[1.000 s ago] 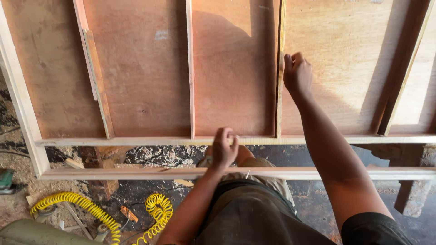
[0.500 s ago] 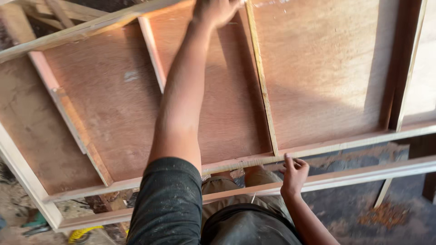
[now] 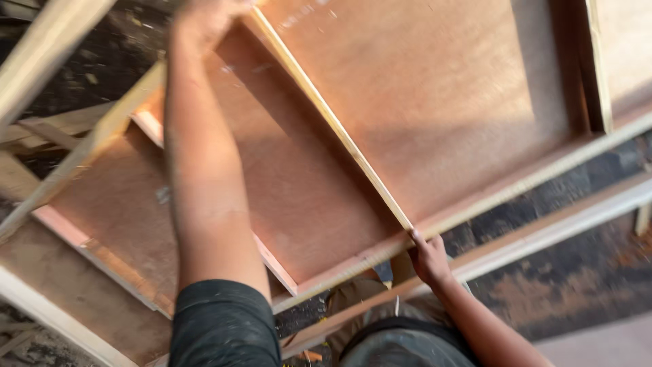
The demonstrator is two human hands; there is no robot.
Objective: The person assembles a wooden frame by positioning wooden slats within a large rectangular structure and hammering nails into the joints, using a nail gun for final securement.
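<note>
Gripping the pale framed plywood panel (image 3: pixel 435 102), right hand (image 3: pixel 429 258) clasps its near rail; left hand (image 3: pixel 204 17) blurred, unclear.

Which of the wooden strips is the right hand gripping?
The right hand grips the pale edge strip along the panel's near side, not the cross strip running across the board.

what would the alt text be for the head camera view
Seen from above, a person's left hand, blurred at the top edge, reaches far across a large plywood panel framed with pale wooden battens, while the right hand grips the panel's near edge rail. More timber strips lie to the left over a dark, debris-strewn floor.
</note>
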